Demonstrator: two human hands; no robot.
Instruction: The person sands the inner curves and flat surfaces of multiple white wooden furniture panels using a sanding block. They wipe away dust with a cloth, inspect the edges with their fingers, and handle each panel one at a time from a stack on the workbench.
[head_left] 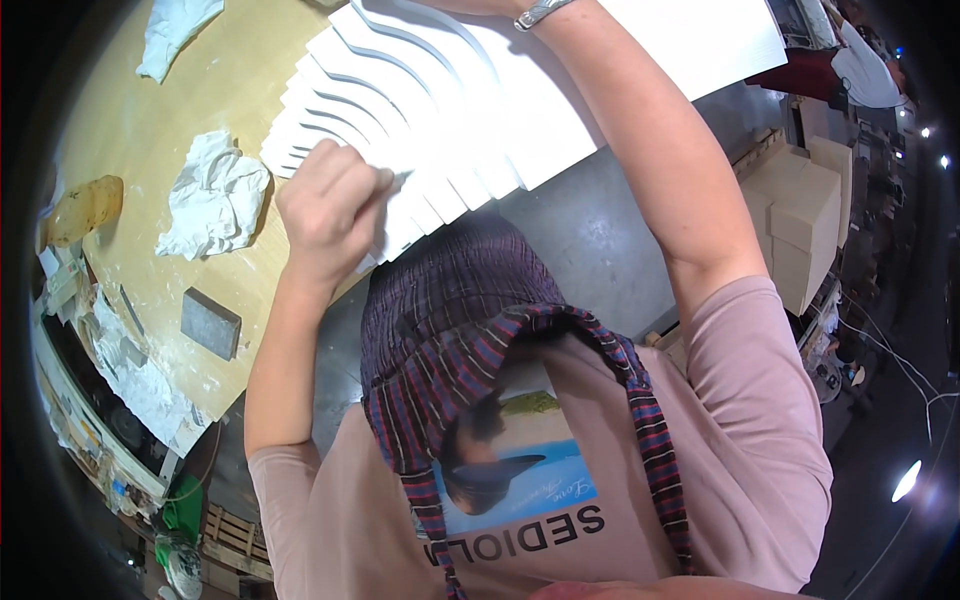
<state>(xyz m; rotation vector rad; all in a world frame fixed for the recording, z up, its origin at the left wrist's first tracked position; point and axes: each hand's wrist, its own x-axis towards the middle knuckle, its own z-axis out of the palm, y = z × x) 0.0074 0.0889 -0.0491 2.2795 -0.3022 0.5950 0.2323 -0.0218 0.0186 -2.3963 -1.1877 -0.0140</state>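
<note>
White flat pieces [440, 130] lie fanned out in overlapping steps on the table, their wavy edges showing grey shadow lines. My left hand [335, 205] is closed over the near left end of the fan, fingers curled and thumb pressed to them. Whatever it may hold is hidden. At the top edge, my right hand [475, 5] reaches over the far part of the white pieces; its fingers are mostly cut off by the picture's rim. A silvery band [543, 12] circles that wrist.
On the wooden table [130, 290] lie a crumpled white cloth [213, 197], another white cloth [178, 35], a grey block [210, 323] and a yellowish bottle-like thing [88, 210]. Cardboard boxes [800, 220] stand on the floor to the right. Another person [865, 65] is at the far right.
</note>
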